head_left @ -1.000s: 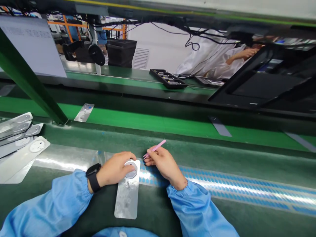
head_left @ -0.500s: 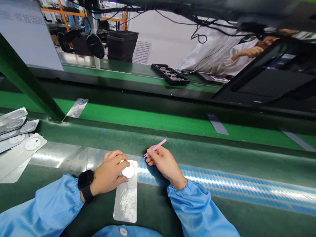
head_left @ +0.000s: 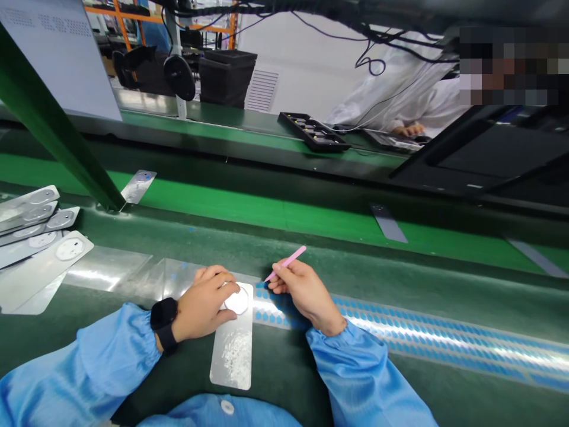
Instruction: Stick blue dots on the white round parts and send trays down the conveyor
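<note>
My left hand (head_left: 204, 305), with a dark watch on its wrist, grips a flat metallic plate (head_left: 231, 353) by its upper part, fingers and thumb around a white round disc (head_left: 236, 301). The plate lies on the dark green bench surface, its lower half marked with a white, speckled patch. In my right hand (head_left: 306, 290) is a pair of pink tweezers (head_left: 291, 261), pinched between thumb and fingers. The tweezers' tips point down at the near end of a clear strip carrying rows of small blue stickers (head_left: 400, 329). A blue piece at the tips is too small to make out.
More plates (head_left: 44, 252) are piled at the left beside a green post (head_left: 62, 112). Behind a raised ledge, a bright green belt (head_left: 267, 213) carries several plates. A black tray (head_left: 313, 130) and a monitor (head_left: 489, 148) stand farther back, near another person's hand (head_left: 409, 129).
The view has shifted slightly. My left hand still holds the plate, and the tweezers stay at the sticker strip with barely any movement. The other person's hands have lowered.
</note>
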The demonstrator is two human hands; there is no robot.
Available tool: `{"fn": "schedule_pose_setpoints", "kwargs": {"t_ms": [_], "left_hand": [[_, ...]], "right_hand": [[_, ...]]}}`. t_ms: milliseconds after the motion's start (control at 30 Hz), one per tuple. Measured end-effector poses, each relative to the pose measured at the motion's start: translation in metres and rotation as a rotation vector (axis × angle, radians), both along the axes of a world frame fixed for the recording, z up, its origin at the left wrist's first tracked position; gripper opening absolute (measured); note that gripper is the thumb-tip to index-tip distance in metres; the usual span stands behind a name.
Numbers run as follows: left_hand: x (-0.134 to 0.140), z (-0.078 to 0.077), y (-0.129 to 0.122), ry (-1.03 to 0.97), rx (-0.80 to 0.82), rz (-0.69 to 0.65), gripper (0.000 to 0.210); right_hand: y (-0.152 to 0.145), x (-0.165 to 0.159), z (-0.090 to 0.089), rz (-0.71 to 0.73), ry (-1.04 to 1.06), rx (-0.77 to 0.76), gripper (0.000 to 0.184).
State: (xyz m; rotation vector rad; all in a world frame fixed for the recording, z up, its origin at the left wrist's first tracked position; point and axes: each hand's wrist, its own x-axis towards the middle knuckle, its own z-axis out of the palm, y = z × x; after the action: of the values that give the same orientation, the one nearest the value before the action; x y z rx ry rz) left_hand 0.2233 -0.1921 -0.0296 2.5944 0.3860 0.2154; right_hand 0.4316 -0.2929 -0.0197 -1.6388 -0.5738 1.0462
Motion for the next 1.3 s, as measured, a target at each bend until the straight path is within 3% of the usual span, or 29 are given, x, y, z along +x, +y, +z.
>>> {"fn": "schedule_pose_setpoints", "kwargs": {"t_ms": [200,367,533,867,1300], "left_hand": [[0.002,-0.002,-0.001,-0.019,-0.032,0.004,0.038],[0.002,0.0,-0.001,-0.02,-0.021,0.011,0.038],[0.002,0.002,-0.001,-0.009,-0.019,0.002,0.037],[0.002,0.003,-0.001,0.006,-0.002,0.006,0.038],[0.001,0.003,-0.001,-0.005,-0.004,0.0,0.037]], "right_hand": [[-0.015,-0.014,0.019,0.007,-0.008,0.051,0.05],[-0.004,-0.041,0.005,0.135,-0.031,-0.044,0.047],[0.002,-0.039,-0.009,0.143,-0.09,-0.081,0.036],[0.003,-0.041,0.0,0.141,-0.127,-0.121,0.024],[0.002,-0.039,-0.011,0.129,-0.035,-0.056,0.035]]}}
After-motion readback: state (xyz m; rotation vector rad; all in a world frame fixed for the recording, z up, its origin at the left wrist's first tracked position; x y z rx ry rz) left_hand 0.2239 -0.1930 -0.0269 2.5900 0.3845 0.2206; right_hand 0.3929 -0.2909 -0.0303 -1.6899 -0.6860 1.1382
